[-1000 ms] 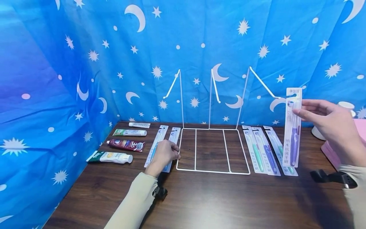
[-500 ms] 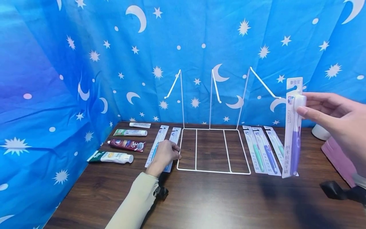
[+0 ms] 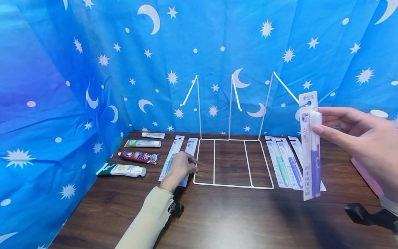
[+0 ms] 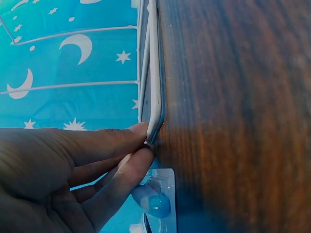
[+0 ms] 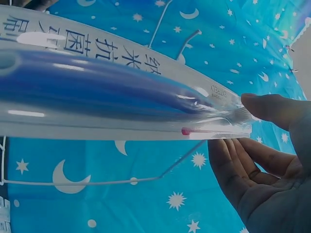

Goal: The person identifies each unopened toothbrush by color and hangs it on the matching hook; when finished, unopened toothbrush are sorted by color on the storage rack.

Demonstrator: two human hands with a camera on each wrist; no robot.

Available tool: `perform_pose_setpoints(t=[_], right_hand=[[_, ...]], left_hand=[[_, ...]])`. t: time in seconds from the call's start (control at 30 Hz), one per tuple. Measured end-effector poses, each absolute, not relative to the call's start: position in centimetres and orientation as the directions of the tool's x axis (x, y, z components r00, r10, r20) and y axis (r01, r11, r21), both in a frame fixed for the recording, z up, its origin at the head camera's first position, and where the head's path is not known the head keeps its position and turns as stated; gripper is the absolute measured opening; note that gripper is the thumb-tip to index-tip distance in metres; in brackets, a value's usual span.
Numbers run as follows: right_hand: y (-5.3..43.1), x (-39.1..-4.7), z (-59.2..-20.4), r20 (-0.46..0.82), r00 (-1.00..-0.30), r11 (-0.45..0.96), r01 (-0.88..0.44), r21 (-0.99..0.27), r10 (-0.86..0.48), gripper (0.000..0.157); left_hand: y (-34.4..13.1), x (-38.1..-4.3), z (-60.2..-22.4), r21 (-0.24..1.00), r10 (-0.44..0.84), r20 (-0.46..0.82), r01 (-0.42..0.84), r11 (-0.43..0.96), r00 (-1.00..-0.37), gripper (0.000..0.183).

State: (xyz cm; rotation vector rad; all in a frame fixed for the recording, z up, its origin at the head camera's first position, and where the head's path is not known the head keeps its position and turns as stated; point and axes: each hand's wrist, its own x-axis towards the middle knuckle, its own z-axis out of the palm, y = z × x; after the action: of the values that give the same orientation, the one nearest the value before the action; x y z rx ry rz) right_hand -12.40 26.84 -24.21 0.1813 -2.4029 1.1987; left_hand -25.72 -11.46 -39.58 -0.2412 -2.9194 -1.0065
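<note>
My right hand (image 3: 357, 135) holds a purple toothbrush in its blister pack (image 3: 311, 152) upright, pinched near the top between thumb and fingers. The pack's hang hole lies by the tip of the right prong of a white wire rack (image 3: 234, 186); I cannot tell whether the prong is in the hole. With thumb and fingertips, my left hand (image 3: 180, 167) pinches the left side of the rack's base, close to its front corner (image 4: 154, 116). Beneath and beside that hand lie two blue packaged toothbrushes (image 3: 174, 148), partly covered.
Several packaged toothbrushes (image 3: 277, 162) lie right of the rack, partly behind the held one. At the left are several toothpaste tubes (image 3: 138, 156). A pink object (image 3: 367, 176) and a white round-topped object (image 3: 378, 113) sit at far right. A blue star-patterned cloth (image 3: 124, 69) hangs behind.
My right hand has brought the purple toothbrush pack leftward and nearer the camera, so its top meets the right prong's tip in view. The left hand keeps its hold on the rack.
</note>
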Motion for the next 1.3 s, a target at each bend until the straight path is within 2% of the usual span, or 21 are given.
perform_pose_setpoints(t=[0.33, 0.47, 0.8, 1.07, 1.3], right_hand=[[26.3, -13.3, -24.6, 0.421, -0.903, 0.640, -0.270, -0.719, 0.091, 0.052], [26.0, -14.2, -24.7, 0.459, -0.884, 0.605, -0.319, -0.729, 0.087, 0.050], [25.3, -18.4, -25.9, 0.554, -0.826, 0.562, -0.409, -0.719, 0.107, 0.047], [25.0, -22.0, -27.0, 0.614, -0.773, 0.572, -0.435, -0.695, 0.159, 0.045], [24.8, -24.5, -27.4, 0.621, -0.761, 0.588, -0.418, -0.693, 0.190, 0.045]], left_hand=[[-11.4, -25.9, -39.5, 0.624, 0.125, 0.068, 0.140, 0.769, -0.990, 0.017], [-11.3, -26.0, -39.4, 0.614, 0.132, 0.087, 0.158, 0.773, -0.987, 0.016], [-11.4, -25.8, -39.5, 0.622, 0.117, 0.055, 0.126, 0.773, -0.992, 0.016], [-11.3, -26.0, -39.6, 0.618, 0.127, 0.074, 0.145, 0.772, -0.989, 0.015], [-11.6, -25.8, -39.6, 0.609, 0.141, 0.106, 0.176, 0.773, -0.984, 0.015]])
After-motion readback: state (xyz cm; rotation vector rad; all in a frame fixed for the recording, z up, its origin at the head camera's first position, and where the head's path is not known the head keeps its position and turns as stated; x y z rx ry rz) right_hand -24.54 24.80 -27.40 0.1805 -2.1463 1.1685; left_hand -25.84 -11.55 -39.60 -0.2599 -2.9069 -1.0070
